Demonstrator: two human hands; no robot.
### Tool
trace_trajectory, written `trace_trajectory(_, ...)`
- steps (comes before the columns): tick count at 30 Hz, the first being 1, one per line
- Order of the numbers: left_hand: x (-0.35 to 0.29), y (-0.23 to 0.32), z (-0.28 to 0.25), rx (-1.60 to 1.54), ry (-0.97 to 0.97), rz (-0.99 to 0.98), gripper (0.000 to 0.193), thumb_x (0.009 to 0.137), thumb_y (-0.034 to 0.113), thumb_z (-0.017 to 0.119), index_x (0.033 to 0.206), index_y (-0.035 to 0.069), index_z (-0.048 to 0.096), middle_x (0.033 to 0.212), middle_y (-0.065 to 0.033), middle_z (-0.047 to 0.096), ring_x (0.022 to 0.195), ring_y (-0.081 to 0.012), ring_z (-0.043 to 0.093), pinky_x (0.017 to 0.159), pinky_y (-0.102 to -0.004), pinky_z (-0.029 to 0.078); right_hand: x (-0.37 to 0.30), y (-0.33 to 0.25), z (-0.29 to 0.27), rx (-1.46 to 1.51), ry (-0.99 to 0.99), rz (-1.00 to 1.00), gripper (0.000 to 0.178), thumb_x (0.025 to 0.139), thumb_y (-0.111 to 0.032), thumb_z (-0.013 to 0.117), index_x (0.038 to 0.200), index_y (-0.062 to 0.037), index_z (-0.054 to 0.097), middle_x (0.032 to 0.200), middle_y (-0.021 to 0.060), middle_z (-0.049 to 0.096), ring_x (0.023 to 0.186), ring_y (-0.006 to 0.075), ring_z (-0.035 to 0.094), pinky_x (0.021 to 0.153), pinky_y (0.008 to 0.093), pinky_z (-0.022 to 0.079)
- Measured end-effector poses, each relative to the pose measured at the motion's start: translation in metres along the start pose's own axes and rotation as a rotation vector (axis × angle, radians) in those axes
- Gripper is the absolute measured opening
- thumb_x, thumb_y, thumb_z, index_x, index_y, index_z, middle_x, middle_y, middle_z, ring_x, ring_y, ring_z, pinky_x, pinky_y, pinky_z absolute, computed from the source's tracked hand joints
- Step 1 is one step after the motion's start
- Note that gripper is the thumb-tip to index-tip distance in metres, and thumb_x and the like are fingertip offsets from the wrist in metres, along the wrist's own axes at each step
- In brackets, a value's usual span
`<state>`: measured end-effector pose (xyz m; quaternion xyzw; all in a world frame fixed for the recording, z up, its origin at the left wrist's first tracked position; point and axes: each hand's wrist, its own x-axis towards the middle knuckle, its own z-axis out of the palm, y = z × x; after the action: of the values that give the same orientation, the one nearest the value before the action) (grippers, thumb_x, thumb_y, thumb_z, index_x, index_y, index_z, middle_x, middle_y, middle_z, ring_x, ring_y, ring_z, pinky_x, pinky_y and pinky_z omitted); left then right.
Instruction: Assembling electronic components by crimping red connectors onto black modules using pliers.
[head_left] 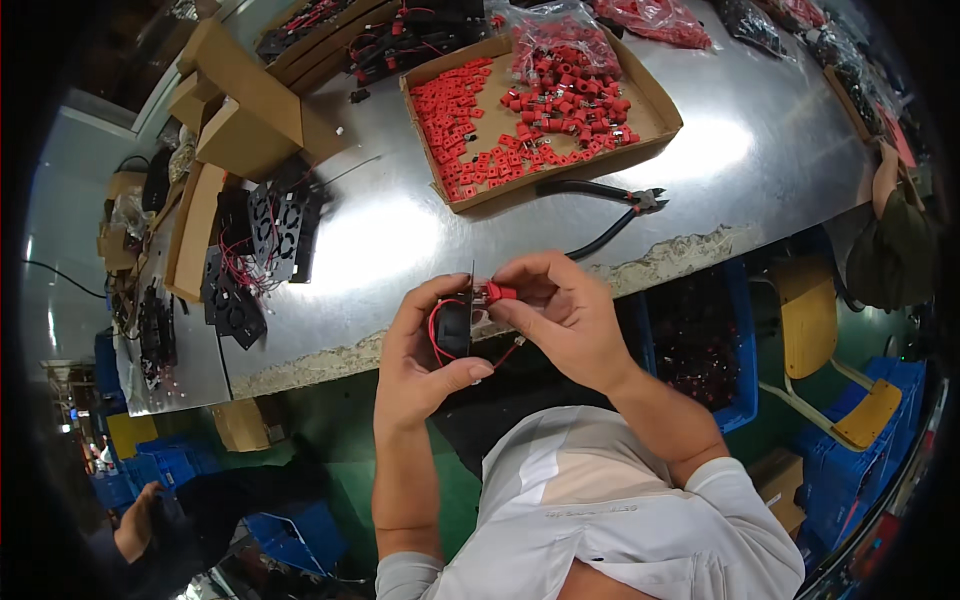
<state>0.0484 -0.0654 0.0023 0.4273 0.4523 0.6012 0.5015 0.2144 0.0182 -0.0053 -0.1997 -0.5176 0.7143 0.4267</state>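
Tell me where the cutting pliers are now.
In the head view, the cutting pliers lie on the metal table, right of centre, between the cardboard tray of red parts and the person's right hand.

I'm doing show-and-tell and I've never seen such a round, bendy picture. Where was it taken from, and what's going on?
There's no robot, just a person working bare-handed. A wide camera on that person's head looks down, so straight edges bend. The left hand holds a boxy black part with red wires; the right hand pinches a small red plastic piece close to it. On the shiny metal table lie a shallow brown cardboard tray with many little red plastic pieces, metal cutters with black handles, and flat black panels with round cut-outs.
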Motion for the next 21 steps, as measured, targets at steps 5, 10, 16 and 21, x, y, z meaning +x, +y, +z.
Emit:
trace_trajectory(5, -0.004, -0.004, -0.003, -0.113, -0.046, -0.081, 0.083, 0.064, 0.005, 0.089, 0.135, 0.000, 0.047, 0.131, -0.0112, 0.056, 0.120, -0.0201, 0.055, 0.105, -0.0356, 0.043, -0.004, 0.003, -0.003, -0.170, -0.007, -0.107, 0.026, 0.089, 0.010, 0.062, 0.114, 0.0039, 0.058, 0.106, 0.0097, 0.063, 0.098, 0.0152, 0.063, 0.086, 0.0277, 0.052)
trace_trajectory(10, 0.000, -0.003, 0.002, -0.065, -0.006, -0.119, 0.088, 0.061, 0.006, 0.091, 0.136, 0.001, 0.045, 0.133, -0.0115, 0.055, 0.121, -0.0202, 0.054, 0.105, -0.0360, 0.043, 0.003, 0.000, -0.015, -0.468, -0.077, -0.242, 0.027, 0.089, 0.009, 0.063, 0.115, 0.0034, 0.059, 0.105, 0.0096, 0.063, 0.098, 0.0146, 0.063, 0.084, 0.0268, 0.052)
trace_trajectory(16, 0.001, -0.018, 0.012, -0.308, -0.005, -0.097, 0.086, 0.062, 0.004, 0.090, 0.134, 0.003, 0.042, 0.129, -0.0108, 0.056, 0.118, -0.0210, 0.056, 0.103, -0.0358, 0.045, -0.007, 0.004, 0.004, -0.006, 0.057, -0.022, 0.026, 0.091, 0.008, 0.061, 0.116, 0.0034, 0.059, 0.105, 0.0077, 0.063, 0.096, 0.0124, 0.064, 0.081, 0.0234, 0.053)
trace_trajectory(21, 0.002, -0.010, 0.012, -0.294, 0.023, -0.146, 0.082, 0.064, 0.003, 0.088, 0.133, 0.005, 0.044, 0.126, -0.0108, 0.055, 0.113, -0.0202, 0.058, 0.100, -0.0357, 0.047, 0.000, 0.011, -0.011, -0.221, -0.017, -0.101, 0.027, 0.090, 0.008, 0.062, 0.116, 0.0032, 0.060, 0.108, 0.0094, 0.061, 0.097, 0.0126, 0.063, 0.081, 0.0238, 0.052)
